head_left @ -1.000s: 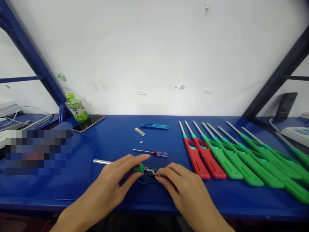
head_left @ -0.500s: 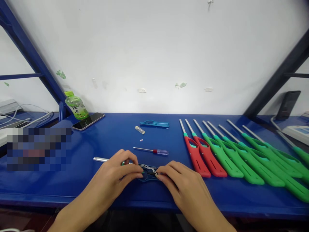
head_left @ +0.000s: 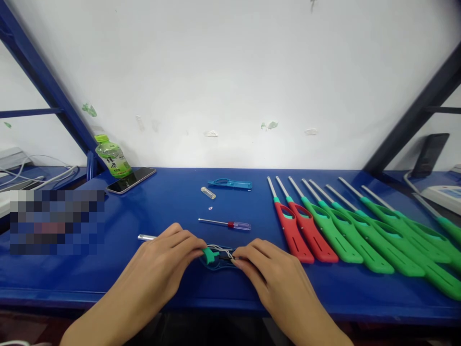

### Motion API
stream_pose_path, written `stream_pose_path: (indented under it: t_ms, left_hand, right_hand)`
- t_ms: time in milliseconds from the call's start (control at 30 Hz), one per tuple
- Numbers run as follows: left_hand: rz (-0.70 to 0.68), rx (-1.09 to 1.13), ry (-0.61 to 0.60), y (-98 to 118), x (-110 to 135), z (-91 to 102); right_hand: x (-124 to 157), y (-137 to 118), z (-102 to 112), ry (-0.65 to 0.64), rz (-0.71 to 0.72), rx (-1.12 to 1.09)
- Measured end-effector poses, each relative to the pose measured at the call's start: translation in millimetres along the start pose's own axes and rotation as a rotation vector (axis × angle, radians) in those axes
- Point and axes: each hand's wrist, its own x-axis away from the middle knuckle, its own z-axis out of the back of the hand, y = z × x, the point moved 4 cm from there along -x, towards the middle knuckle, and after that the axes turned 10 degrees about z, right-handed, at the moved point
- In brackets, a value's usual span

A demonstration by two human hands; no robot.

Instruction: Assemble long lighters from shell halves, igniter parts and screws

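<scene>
Both hands meet near the front of the blue table [head_left: 162,202], over an opened blue lighter body [head_left: 218,258] with white wires and a teal piece [head_left: 208,254]. My left hand [head_left: 165,262] pinches the teal piece at the base of the metal tube [head_left: 146,237], which points left. My right hand [head_left: 266,269] is closed on the lighter body's right end. Beyond the hands lie a small red-handled screwdriver [head_left: 226,224], a clear little tube [head_left: 208,193] and a blue lighter half-shell [head_left: 230,184].
A row of long-nosed lighters, two red [head_left: 298,233] and several green [head_left: 363,240], lies at the right. A green-capped bottle [head_left: 112,158] and a phone [head_left: 130,180] sit at the back left. Cables [head_left: 43,178] lie far left, another phone [head_left: 428,154] leans far right.
My left fingers curled in from an outstretched reach and now pinch the teal piece, which shows again after being covered. The right hand has hardly moved.
</scene>
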Motion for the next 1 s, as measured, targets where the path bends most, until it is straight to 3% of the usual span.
stream_pose_path:
  t_ms: [200, 533, 1000]
  left_hand:
    - [0.070, 0.041, -0.009, 3.6, -3.8, -5.7]
    - [0.042, -0.073, -0.054, -0.1, 2.0, -9.8]
    - [0.122, -0.044, -0.008, -1.6, 1.8, -9.6]
  right_hand:
    - [0.1, -0.5, 0.4, -0.009, 0.000, 0.002]
    - [-0.2, -0.5, 0.2, -0.011, -0.005, 0.005]
    - [1.0, 0.5, -0.3, -0.039, -0.008, -0.006]
